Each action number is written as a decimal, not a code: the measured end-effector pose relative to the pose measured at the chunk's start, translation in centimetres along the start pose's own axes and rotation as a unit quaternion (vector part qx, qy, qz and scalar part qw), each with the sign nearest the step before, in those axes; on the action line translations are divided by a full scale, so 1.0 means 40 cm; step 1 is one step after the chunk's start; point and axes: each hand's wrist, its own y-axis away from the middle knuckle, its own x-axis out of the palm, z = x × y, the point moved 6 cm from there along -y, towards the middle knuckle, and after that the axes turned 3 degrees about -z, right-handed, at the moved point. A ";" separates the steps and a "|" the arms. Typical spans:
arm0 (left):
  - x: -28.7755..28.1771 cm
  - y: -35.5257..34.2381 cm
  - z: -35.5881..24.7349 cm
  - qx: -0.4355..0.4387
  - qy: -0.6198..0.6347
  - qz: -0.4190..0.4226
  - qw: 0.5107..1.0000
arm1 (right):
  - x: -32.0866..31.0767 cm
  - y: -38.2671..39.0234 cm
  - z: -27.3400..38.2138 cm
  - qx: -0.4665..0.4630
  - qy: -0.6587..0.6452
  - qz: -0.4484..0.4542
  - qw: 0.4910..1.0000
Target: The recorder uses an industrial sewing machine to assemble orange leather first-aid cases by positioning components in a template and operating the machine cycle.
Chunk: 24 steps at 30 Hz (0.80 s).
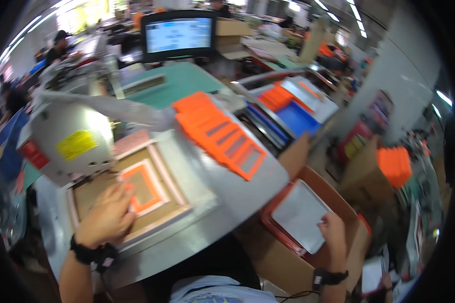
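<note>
Grey metal bench (247, 199) curving toward cardboard box (275, 257). One orange frame (149, 205) lying inside wooden fixture (170, 174); many orange pieces (199, 121) remaining outside, fanning across bench. Left hand (108, 211) spreading open, fingers overlapping frame's left side. Right hand (332, 228) curling at pale panel's (298, 214) edge; cannot tell whether gripping. Grey machine (98, 134) crowding left hand; bare metal running between fixture and bench's front edge.

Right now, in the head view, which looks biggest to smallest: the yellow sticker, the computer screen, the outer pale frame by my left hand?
1. Outer pale frame
2. Computer screen
3. Yellow sticker
</note>
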 end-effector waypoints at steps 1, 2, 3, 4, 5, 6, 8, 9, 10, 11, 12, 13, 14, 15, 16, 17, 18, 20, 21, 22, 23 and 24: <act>0.005 0.004 0.010 0.001 0.012 -0.007 1.000 | 0.039 0.032 -0.032 0.038 -0.041 0.030 0.998; 0.009 0.004 0.015 0.009 0.041 -0.011 0.999 | 0.077 0.055 -0.034 0.075 -0.091 0.093 0.989; 0.008 0.002 0.022 0.017 0.069 -0.011 0.997 | 0.098 0.082 -0.014 0.057 -0.102 0.108 0.987; 0.005 -0.008 0.016 0.021 0.097 -0.011 0.995 | 0.134 0.109 -0.022 0.008 -0.121 0.111 0.986; -0.006 -0.003 0.008 0.013 0.100 -0.014 0.995 | 0.145 0.106 0.023 0.003 -0.142 0.118 0.983; -0.020 0.001 -0.009 0.008 0.100 -0.016 0.995 | 0.165 0.113 0.037 -0.027 -0.097 0.100 0.990; -0.050 0.009 -0.048 0.010 0.104 -0.012 0.994 | 0.216 0.116 0.042 -0.089 -0.007 0.063 0.994; -0.060 0.016 -0.066 0.016 0.109 -0.005 0.994 | 0.229 0.120 0.038 -0.094 0.004 0.068 0.993; -0.062 0.020 -0.085 0.021 0.114 0.001 0.993 | 0.240 0.123 0.035 -0.099 0.014 0.073 0.992; -0.069 0.031 -0.104 0.029 0.117 -0.035 0.992 | 0.237 0.112 0.052 -0.110 0.024 0.078 0.991; -0.072 0.040 -0.114 0.024 0.124 -0.037 0.991 | 0.218 0.104 0.062 -0.112 0.024 0.067 0.991; -0.078 0.050 -0.120 0.018 0.131 -0.039 0.991 | 0.189 0.099 0.068 -0.114 0.023 0.057 0.992; -0.084 0.062 -0.121 0.009 0.136 -0.042 0.990 | 0.156 0.084 0.084 -0.120 0.021 0.046 0.992; -0.089 0.067 -0.125 0.013 0.134 -0.053 0.990 | 0.111 0.078 0.075 -0.121 -0.006 -0.009 0.993; -0.094 0.073 -0.128 0.017 0.131 -0.064 0.989 | 0.061 0.071 0.056 -0.123 -0.034 -0.064 0.990; -0.098 0.075 -0.133 0.022 0.127 -0.073 0.989 | 0.003 0.056 0.025 -0.055 -0.026 -0.128 0.990; -0.100 0.078 -0.135 0.027 0.127 -0.079 0.988 | -0.057 0.039 -0.006 0.013 -0.016 -0.191 0.981; -0.105 0.072 -0.144 0.040 0.125 -0.093 0.987 | -0.134 0.002 -0.101 0.070 -0.243 -0.226 0.941; -0.107 0.073 -0.147 0.047 0.126 -0.103 0.986 | -0.171 -0.020 -0.120 0.121 -0.329 -0.198 0.915; -0.111 0.073 -0.152 0.054 0.128 -0.114 0.984 | -0.211 -0.035 -0.117 0.168 -0.411 -0.169 0.880; -0.117 0.075 -0.161 0.061 0.128 -0.127 0.982 | -0.255 -0.052 -0.086 0.134 -0.463 -0.178 0.858; -0.126 0.080 -0.174 0.063 0.131 -0.143 0.979 | -0.285 -0.074 -0.044 0.098 -0.516 -0.182 0.831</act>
